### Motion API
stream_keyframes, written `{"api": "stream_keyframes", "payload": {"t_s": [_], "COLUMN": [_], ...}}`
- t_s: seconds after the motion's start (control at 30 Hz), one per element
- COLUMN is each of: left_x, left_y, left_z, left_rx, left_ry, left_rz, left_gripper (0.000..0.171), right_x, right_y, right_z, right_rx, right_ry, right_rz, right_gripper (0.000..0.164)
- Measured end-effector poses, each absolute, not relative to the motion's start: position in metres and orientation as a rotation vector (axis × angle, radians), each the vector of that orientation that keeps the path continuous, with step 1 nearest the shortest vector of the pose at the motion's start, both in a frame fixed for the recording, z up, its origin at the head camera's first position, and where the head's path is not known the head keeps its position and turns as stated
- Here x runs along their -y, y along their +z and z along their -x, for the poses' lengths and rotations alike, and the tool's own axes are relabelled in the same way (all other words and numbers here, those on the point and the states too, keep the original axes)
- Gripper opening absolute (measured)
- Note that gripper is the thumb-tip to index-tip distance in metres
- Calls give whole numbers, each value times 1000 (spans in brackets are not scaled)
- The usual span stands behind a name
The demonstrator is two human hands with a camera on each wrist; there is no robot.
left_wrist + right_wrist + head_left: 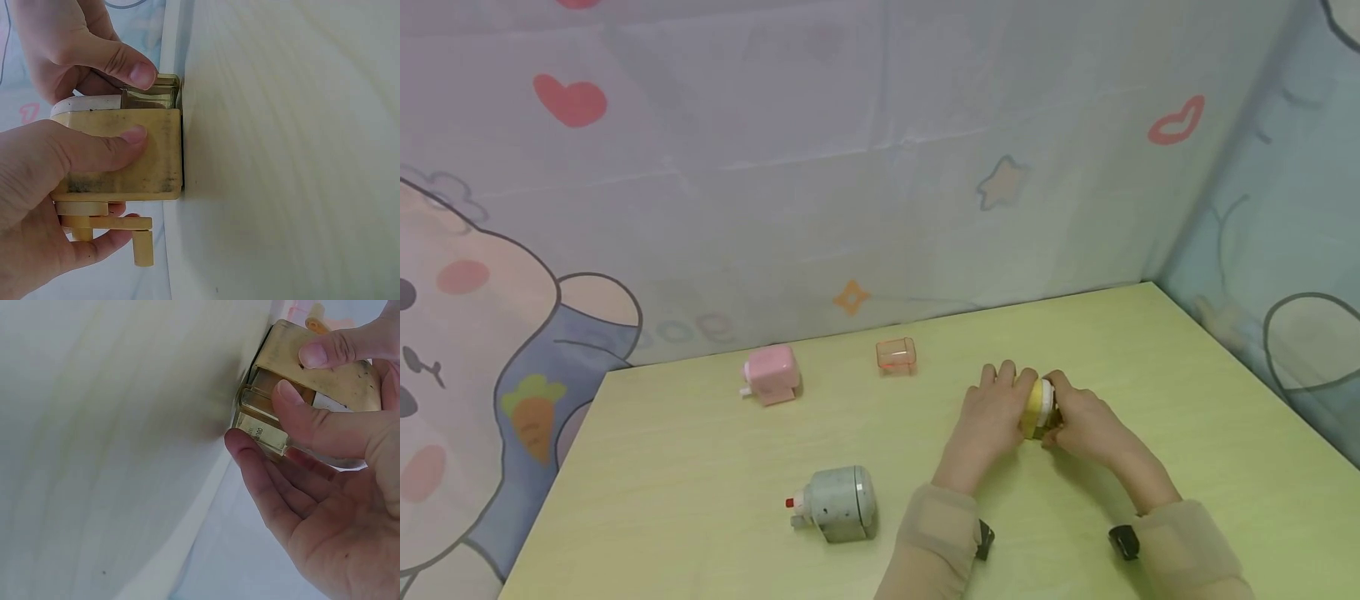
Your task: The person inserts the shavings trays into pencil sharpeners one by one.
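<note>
My left hand (996, 412) grips a yellow hand-crank pencil sharpener (119, 162) around its body, thumb along its side. The sharpener sits at the tabletop, its crank handle (142, 247) on the side away from my right hand. My right hand (1086, 423) pinches the clear shavings drawer (262, 431) between thumb and fingers at the sharpener's other end. That drawer sticks partly out of the body beside a white panel (87, 105). In the head view, both hands cover much of the sharpener.
A pink crank sharpener (772, 373) stands near the table's back edge. To its right is a transparent orange-pink drawer (896, 356). A grey-green sharpener (842, 502) with a red tip stands left of my left forearm. Printed cloth walls (820, 192) border the yellow-green table (700, 467).
</note>
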State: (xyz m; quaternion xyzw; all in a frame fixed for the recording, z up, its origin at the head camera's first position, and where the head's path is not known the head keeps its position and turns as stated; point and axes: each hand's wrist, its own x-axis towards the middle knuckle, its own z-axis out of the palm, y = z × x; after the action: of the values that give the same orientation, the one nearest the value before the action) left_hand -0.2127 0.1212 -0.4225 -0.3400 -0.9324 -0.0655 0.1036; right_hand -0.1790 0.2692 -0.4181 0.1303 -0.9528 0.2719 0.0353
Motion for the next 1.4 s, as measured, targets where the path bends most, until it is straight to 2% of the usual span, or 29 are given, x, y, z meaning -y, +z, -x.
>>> {"api": "stream_keyframes", "payload": {"t_s": [0.47,1.4], "left_x": [-122,-123], "left_y": [-423,-422], "left_z": [216,212], "left_rx": [2735,2741], "left_ry": [-168,-136], "left_rz": [998,993], "left_gripper": [61,61], "right_x": [-269,-266], "right_y": [-417,-419], "right_z": [183,183], "right_rx": [2905,2928], "right_ry": [882,899], "right_rz": [-461,-409], "right_gripper": [66,61]}}
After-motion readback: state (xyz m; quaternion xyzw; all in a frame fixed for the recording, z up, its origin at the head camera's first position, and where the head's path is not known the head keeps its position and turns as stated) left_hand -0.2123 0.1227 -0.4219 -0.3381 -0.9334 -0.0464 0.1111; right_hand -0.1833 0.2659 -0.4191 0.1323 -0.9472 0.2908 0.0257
